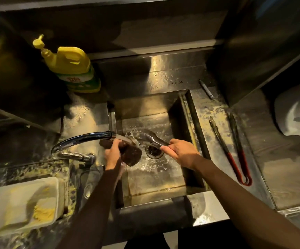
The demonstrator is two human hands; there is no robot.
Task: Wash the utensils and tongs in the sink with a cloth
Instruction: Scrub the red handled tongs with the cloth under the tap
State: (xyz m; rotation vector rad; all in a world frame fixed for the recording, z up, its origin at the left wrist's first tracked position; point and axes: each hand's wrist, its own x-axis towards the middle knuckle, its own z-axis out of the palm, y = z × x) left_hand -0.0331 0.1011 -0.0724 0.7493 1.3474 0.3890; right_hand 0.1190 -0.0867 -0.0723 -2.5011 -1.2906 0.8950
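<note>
Over the steel sink (195, 123) my right hand (179, 152) grips one end of metal tongs (150, 138), whose tips point left into the running water. My left hand (112, 153) holds a dark brown cloth (130, 154) just under the spout of the chrome tap (81, 139). Water splashes around the drain (153, 150). The cloth and the tongs are close together, and I cannot tell if they touch. A second pair of tongs with red handles (235, 155) lies on the counter to the right of the sink.
A yellow soap bottle with a pump (72, 67) stands at the back left. A white plastic tub with yellow food scraps (19, 205) sits at the front left. A thin dark utensil (206, 89) lies behind the sink. A white object (296, 114) is at the far right.
</note>
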